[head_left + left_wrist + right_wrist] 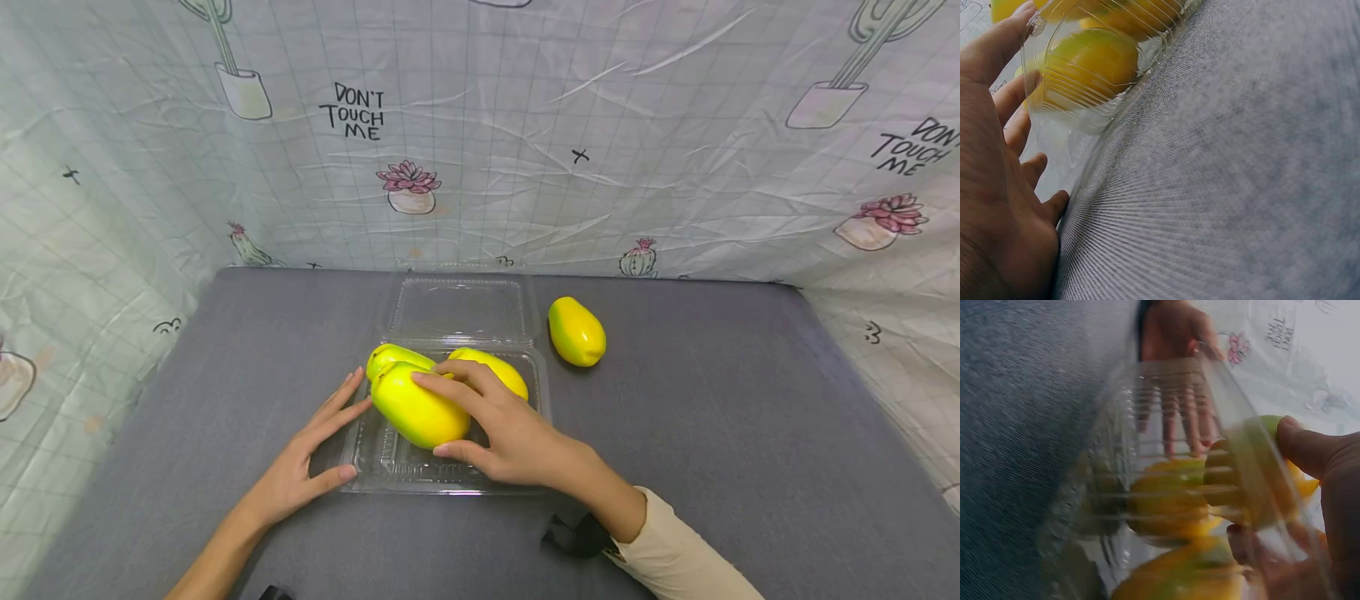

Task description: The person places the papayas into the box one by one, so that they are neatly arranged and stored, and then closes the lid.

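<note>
My right hand (517, 433) grips a yellow-green papaya (416, 408) over the front of a clear plastic clamshell box (372, 458). Its thumb lies on the near side of the fruit, its fingers over the top and far side. Two more papayas, a greener one (393, 355) at left and a yellower one (498, 372) at right, sit in the rear of the box, partly hidden by the held fruit and the hand. At the box's left edge my left hand (296, 462) spreads its fingers, thumb by the front corner. In the left wrist view a papaya (1094, 65) shows through the ribbed wall.
The box's clear lid (461, 310) lies folded back behind it. A loose papaya (577, 332) rests on the grey cloth-covered table (712, 400), right of the lid. A printed curtain (510, 167) hangs along the back and sides.
</note>
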{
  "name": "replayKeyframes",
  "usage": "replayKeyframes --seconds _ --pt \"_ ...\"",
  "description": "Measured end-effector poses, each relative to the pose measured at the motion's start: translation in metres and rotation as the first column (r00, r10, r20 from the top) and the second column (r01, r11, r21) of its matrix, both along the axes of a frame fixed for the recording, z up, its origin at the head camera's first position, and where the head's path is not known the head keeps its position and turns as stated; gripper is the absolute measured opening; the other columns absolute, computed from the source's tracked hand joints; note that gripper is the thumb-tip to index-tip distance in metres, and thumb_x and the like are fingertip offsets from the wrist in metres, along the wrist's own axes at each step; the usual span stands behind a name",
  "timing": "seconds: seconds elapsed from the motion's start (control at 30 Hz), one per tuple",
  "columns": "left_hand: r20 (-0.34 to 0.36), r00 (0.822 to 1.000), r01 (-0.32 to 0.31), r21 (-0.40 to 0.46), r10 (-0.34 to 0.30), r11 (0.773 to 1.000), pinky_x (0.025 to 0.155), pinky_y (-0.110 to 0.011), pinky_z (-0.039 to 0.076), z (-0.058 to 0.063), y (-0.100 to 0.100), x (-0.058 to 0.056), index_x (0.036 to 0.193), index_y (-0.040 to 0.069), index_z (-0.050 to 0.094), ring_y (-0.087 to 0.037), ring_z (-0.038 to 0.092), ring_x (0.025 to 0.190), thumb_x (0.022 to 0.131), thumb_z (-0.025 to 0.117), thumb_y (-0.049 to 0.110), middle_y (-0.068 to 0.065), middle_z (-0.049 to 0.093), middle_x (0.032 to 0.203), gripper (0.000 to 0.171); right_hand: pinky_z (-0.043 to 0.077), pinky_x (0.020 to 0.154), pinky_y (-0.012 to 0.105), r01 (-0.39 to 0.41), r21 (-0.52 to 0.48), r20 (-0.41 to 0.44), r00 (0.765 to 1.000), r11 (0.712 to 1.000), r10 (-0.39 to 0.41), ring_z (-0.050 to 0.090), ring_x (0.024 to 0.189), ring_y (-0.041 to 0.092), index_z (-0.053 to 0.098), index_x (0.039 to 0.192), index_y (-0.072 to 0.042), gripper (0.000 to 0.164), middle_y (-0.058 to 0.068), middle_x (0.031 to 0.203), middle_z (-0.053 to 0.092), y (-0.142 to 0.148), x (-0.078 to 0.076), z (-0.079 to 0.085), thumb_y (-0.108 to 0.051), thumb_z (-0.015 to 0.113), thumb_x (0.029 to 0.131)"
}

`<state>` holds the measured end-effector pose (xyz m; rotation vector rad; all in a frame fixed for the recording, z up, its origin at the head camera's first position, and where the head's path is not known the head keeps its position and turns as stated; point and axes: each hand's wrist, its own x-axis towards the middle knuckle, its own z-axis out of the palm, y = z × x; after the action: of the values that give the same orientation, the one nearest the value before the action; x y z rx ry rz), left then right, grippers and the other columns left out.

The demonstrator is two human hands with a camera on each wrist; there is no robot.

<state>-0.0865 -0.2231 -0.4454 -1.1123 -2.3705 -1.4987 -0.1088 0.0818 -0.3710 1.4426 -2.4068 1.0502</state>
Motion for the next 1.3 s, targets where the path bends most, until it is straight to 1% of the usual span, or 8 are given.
replayKeyframes --seconds 0.07,0.23,0.4,0.7,0.97,1.1,1.3 --pt "-0.007 1.0 0.004 0.005 -0.004 1.0 0.113 -0.028 0.009 0.0 0.0 -0.001 0.141 0.0 0.043 -0.043 0.01 0.142 0.078 0.069 0.01 -0.025 0.017 0.154 0.069 0.037 0.103 0.037 -0.001 0.029 -0.006 1.0 1.0 0.001 0.035 0.131 0.021 0.032 0.149 -0.02 0.074 0.005 0.142 0.036 -0.002 0.001 -0.003 -0.032 0.071 0.087" --pt "-0.015 1.0 0.02 0.024 -0.02 1.0 0.114 -0.028 0.009 -0.001 -0.001 -0.001 0.141 -0.002 0.042 -0.044 0.009 0.141 0.08 0.07 0.012 -0.027 0.017 0.154 0.068 0.037 0.102 0.036 -0.012 0.079 -0.025 1.0 0.997 0.014 0.035 0.129 0.02 0.032 0.149 -0.023 0.073 0.005 0.142 0.037 -0.007 0.003 -0.008 -0.035 0.069 0.088" --pt "-0.01 1.0 0.025 0.03 -0.025 0.999 0.114 -0.028 0.009 -0.002 -0.002 -0.002 0.141 -0.001 0.042 -0.044 0.009 0.141 0.081 0.07 0.012 -0.027 0.017 0.153 0.068 0.037 0.101 0.035 -0.013 0.122 -0.038 0.999 0.992 0.018 0.036 0.127 0.019 0.03 0.15 -0.027 0.073 0.004 0.143 0.038 -0.012 0.005 -0.011 -0.038 0.067 0.088" --pt "-0.003 1.0 0.029 0.03 -0.029 0.999 0.114 -0.028 0.008 -0.002 -0.002 -0.002 0.141 -0.002 0.043 -0.044 0.008 0.141 0.08 0.07 0.011 -0.027 0.016 0.153 0.068 0.037 0.099 0.033 -0.018 0.193 -0.063 0.998 0.981 0.03 0.037 0.123 0.02 0.028 0.151 -0.03 0.072 0.003 0.144 0.036 -0.015 0.007 -0.014 -0.042 0.064 0.09" --pt "-0.001 1.0 0.031 0.028 -0.031 0.999 0.113 -0.027 0.01 -0.002 -0.001 -0.002 0.14 -0.005 0.042 -0.04 0.01 0.142 0.081 0.069 0.012 -0.028 0.016 0.154 0.067 0.033 0.103 0.035 -0.021 0.229 -0.089 0.995 0.973 0.042 0.037 0.12 0.021 0.027 0.151 -0.031 0.071 0.001 0.143 0.037 -0.018 0.007 -0.017 -0.044 0.062 0.091" --pt "0.0 1.0 0.024 0.023 -0.024 0.999 0.113 -0.026 0.01 -0.002 -0.001 -0.001 0.14 -0.005 0.042 -0.04 0.01 0.142 0.081 0.07 0.013 -0.027 0.016 0.154 0.068 0.032 0.104 0.036 -0.025 0.239 -0.081 0.996 0.971 0.046 0.037 0.12 0.02 0.025 0.152 -0.03 0.069 -0.001 0.144 0.038 -0.018 0.006 -0.018 -0.046 0.058 0.092" --pt "0.029 0.999 0.016 0.015 -0.017 1.0 0.112 -0.025 0.009 -0.002 -0.001 -0.001 0.142 -0.003 0.041 -0.04 0.009 0.143 0.082 0.07 0.014 -0.024 0.015 0.155 0.069 0.031 0.104 0.037 -0.041 0.251 -0.055 0.997 0.967 0.056 0.037 0.121 0.018 0.024 0.152 -0.031 0.066 -0.003 0.146 0.037 -0.018 0.006 -0.019 -0.045 0.054 0.095"
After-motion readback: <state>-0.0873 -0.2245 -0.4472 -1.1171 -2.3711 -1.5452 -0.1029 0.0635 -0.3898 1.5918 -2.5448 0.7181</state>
